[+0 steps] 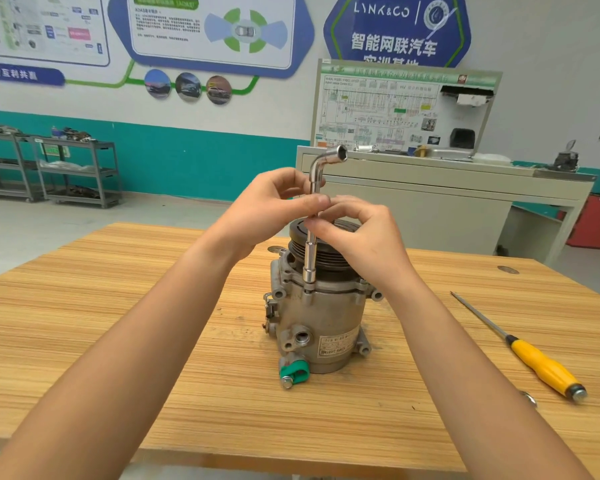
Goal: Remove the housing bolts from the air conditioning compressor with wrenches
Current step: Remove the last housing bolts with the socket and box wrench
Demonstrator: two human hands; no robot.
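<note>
The grey metal air conditioning compressor [321,317] stands upright on the wooden table [118,306], black pulley on top and a green cap low at the front. A chrome L-shaped socket wrench [311,251] stands vertical, its lower socket seated on a housing bolt at the compressor's upper flange, its bent end pointing right above my hands. My left hand [274,206] pinches the upper shaft from the left. My right hand [354,226] pinches the shaft just below, from the right. The bolt head is hidden inside the socket.
A yellow-handled screwdriver [537,365] lies on the table to the right, tip pointing away. A small metal piece [530,398] lies near its handle. Behind the table stand a beige training bench [430,188] with a wiring board and grey shelf carts [66,168] at left.
</note>
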